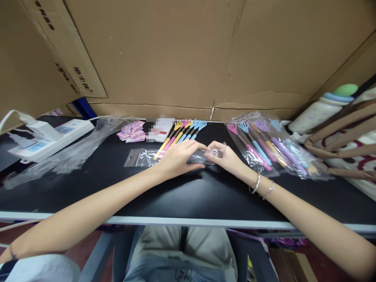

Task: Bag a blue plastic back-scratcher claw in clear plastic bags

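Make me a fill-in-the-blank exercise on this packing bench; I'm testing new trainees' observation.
1. Both hands, left hand and right hand, rest on a clear plastic ____.
2. The loose colourful claw-headed back scratchers lie on a ____ tabletop.
3. The silver bracelets sit on the ____ wrist.

Missing: bag; black; right

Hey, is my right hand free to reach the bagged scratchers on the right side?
Probably yes. The right hand is pinching a clear bag together with the left hand, but the bagged scratchers lie just beside it, with only bare table between.
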Demonstrator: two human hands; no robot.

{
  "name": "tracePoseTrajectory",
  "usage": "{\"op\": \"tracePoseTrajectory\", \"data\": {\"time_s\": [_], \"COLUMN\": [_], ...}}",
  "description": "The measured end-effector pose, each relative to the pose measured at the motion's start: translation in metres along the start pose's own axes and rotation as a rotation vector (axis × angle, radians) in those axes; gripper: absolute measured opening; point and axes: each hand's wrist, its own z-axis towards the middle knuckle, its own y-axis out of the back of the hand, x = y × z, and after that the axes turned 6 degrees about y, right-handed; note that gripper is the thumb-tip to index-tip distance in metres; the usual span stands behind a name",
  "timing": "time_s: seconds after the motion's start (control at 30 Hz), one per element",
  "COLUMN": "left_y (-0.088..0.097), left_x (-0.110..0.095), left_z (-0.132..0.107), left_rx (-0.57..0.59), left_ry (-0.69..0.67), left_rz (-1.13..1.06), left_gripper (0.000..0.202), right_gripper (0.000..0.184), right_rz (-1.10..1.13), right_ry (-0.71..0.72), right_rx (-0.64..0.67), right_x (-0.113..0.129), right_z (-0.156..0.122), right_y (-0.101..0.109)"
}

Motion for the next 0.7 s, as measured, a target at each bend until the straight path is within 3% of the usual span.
{"op": "tracePoseTrajectory", "data": {"time_s": [0.5,0.7], "left_y": [0.0014,0.0046], "left_x": [0.001,0.0027], "left_z": [-0.0002,-0.0011], "left_rx": [-0.033,0.033], "left_ry": [-0.036,0.005], "left_rz": [0.025,0.037], "left_gripper": [0.033,0.037], "right_gripper": [0.029,0.032], "right_rz": [-0.009,0.053], "right_ry": [-0.025,-0.029], "right_rx": [-0.025,0.012], "right_x": [0.0029,0.0019], "right_z": [0.0001,0.0003], "right_y": [0.0009,0.0019]}}
